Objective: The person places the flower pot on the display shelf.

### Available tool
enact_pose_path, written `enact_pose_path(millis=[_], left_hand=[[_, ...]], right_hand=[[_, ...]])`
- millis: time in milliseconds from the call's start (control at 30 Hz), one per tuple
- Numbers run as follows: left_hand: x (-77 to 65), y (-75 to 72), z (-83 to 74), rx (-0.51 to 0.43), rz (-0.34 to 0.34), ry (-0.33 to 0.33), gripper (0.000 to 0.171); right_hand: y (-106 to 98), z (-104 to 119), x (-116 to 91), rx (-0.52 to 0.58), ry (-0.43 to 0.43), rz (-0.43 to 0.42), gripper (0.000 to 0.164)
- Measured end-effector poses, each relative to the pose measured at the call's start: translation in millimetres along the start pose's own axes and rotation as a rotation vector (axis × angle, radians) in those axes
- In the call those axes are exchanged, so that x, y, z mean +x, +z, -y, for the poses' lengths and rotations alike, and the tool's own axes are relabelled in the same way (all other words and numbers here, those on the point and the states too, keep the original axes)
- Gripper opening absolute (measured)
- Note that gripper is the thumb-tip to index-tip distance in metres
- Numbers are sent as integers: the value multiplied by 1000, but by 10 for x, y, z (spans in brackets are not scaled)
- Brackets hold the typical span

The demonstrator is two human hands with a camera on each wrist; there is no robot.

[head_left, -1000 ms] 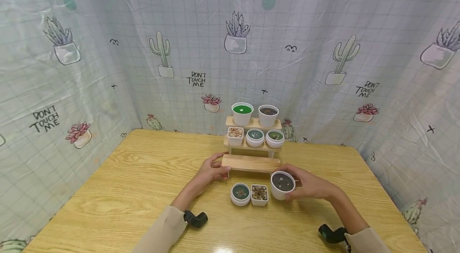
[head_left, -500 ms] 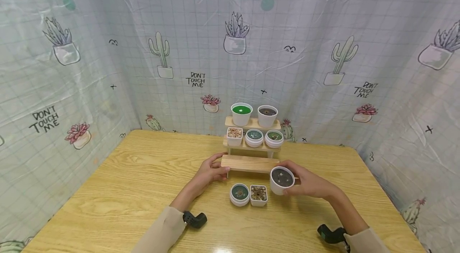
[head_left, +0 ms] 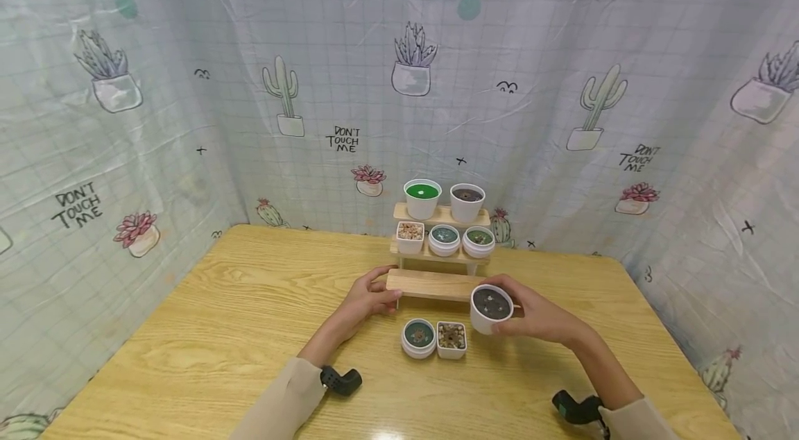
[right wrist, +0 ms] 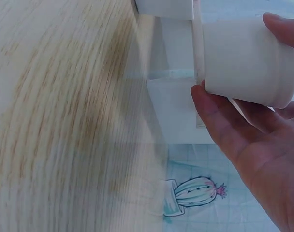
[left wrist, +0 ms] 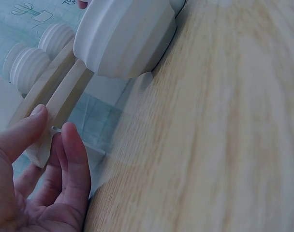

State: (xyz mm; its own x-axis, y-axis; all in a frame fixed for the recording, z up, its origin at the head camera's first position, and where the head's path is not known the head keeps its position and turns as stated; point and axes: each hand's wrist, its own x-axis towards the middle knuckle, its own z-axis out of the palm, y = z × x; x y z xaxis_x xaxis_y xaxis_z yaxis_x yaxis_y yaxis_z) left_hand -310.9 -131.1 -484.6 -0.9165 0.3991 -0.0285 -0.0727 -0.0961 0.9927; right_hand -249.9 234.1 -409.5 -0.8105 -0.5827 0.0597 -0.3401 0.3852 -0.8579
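My right hand (head_left: pixel 538 311) holds a white round pot (head_left: pixel 484 324) with a dark grey top, at the right end of the lowest board of a three-step wooden plant stand (head_left: pixel 431 283). The right wrist view has the thumb and fingers around the pot (right wrist: pixel 243 63), which is off the table. At the stand's left end, my left hand (head_left: pixel 364 300) pinches that lowest board (left wrist: pixel 65 96), thumb above and fingers below. In front of the stand are a white round pot (head_left: pixel 419 336) with a dark green top and a square white pot (head_left: pixel 451 339) with pebbles.
On the middle step sit a square pot of pale stones (head_left: pixel 410 237) and two low round pots (head_left: pixel 444 240). The top step bears a green-topped pot (head_left: pixel 422 200) and a brown-topped pot (head_left: pixel 467 202). A printed cactus curtain (head_left: pixel 374 79) encloses the wooden table (head_left: pixel 250 301).
The right hand has lifted the grey-topped pot a little and brought it nearer the lowest board. My left hand keeps its grip on the board's end.
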Motion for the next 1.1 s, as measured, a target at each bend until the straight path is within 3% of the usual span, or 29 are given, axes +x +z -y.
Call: enact_pose_path(millis=[600, 1100], left_hand=[[17, 1, 19, 12, -1, -2, 74], [-15, 1, 26, 5, -10, -4, 75]], right_hand=[[23, 124, 89, 9, -50, -29, 62], [111, 257, 285, -24, -18, -62, 69]])
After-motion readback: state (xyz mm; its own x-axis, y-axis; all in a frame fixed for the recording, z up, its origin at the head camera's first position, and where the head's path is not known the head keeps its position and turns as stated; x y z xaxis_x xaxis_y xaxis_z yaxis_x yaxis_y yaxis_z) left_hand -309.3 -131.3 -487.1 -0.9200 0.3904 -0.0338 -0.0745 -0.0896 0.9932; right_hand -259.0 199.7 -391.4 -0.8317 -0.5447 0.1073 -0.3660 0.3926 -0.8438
